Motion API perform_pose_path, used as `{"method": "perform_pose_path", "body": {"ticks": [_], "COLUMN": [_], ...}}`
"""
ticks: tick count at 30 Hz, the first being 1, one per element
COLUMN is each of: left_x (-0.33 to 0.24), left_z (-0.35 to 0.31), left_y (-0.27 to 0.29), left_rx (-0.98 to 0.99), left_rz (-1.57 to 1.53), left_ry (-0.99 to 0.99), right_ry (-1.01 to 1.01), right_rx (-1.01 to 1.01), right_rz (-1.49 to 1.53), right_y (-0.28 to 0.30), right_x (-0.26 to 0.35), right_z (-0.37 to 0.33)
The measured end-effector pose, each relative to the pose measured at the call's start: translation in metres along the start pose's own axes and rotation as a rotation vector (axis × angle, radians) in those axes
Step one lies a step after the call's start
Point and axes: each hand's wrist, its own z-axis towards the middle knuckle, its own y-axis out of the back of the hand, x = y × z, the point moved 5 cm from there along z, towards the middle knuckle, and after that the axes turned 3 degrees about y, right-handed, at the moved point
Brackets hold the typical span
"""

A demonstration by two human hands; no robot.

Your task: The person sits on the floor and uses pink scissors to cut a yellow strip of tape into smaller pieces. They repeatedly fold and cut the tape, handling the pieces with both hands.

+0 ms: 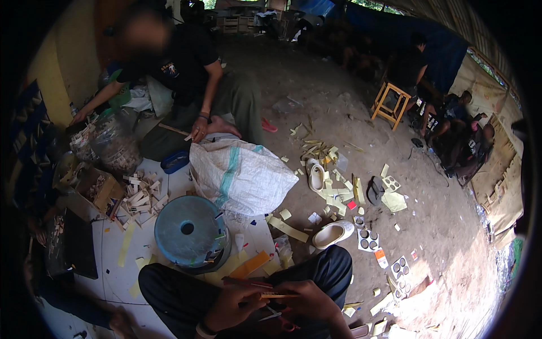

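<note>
Low in the head view, over my lap, both hands are closed on a small flat wooden piece (280, 295). My left hand (236, 305) pinches its left end, and my right hand (311, 300) grips the right end. A thin reddish strip shows just above the left fingers; whether it is held, I cannot tell. Under the hands, a pair of scissors with red handles (289, 325) lies in my lap. Just beyond my knees stands an upturned blue-grey round tub (189, 233) with a hole in its top. An orange strip (250, 264) lies beside it.
Small wooden pieces (141, 198) are heaped left of the tub, near a cardboard box (101, 191). A co-worker (175, 73) sits beyond a white woven sack (243, 175). Pale shoes (333, 234) and yellow paper scraps lie on the right. A wooden stool (390, 105) stands farther back.
</note>
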Motion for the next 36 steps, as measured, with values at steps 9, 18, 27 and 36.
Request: {"method": "perform_pose_path", "body": {"ticks": [9, 18, 27, 36], "left_x": [0.017, 0.013, 0.02, 0.003], "left_z": [-0.008, -0.008, -0.015, -0.018], "left_y": [-0.018, -0.022, -0.018, -0.006], "left_rx": [0.025, -0.04, -0.022, -0.11], "left_rz": [-0.326, -0.352, -0.442, -0.6], "left_ry": [0.174, 0.133, 0.215, 0.195], "right_ry": [0.177, 0.276, 0.134, 0.132], "right_rx": [0.017, 0.039, -0.073, -0.085], "right_rz": [-0.149, -0.109, 0.205, 0.415], "right_y": [0.007, 0.018, 0.027, 0.029], "right_x": [-0.005, -0.003, -0.018, -0.023], "right_z": [0.007, 0.008, 0.004, -0.003]}}
